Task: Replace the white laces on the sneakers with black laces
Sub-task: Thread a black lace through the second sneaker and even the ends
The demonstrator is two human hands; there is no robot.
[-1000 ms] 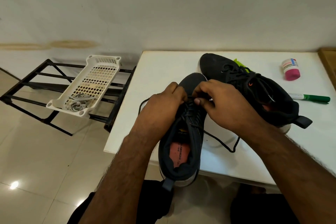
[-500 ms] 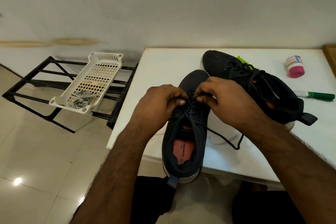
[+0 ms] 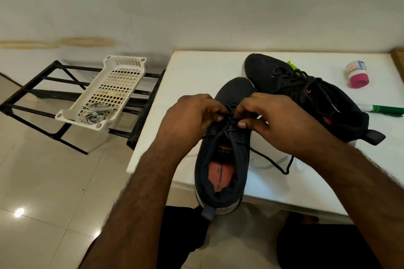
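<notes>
Black knit, near sneaker (image 3: 220,172): one of two, heel hanging off the near edge of the white table (image 3: 196,72), toe pointing away, pink insole showing. Your two hands meet over its laces. Your left hand (image 3: 192,116) curls its fingers and pinches the black lace (image 3: 231,124) at the upper eyelets; your right hand (image 3: 275,122) does the same from the other side, thumb and fingertips closed on the same lace. One loose end of that lace trails out to the right across the table and loops back under your right wrist; a second end shows faintly at the left of the shoe.

Second sneaker (image 3: 306,94): just beyond and right, touching the first at the toe, already laced in black, lying angled with its heel tab to the right.

Past it on the table: one green marker (image 3: 384,109), one small jar with a pink lid (image 3: 358,75), well apart from the shoes.

Left of the table, one black metal rack (image 3: 39,96) carries one white plastic basket (image 3: 118,72); a bundle of white laces (image 3: 96,113) lies at its near end.
</notes>
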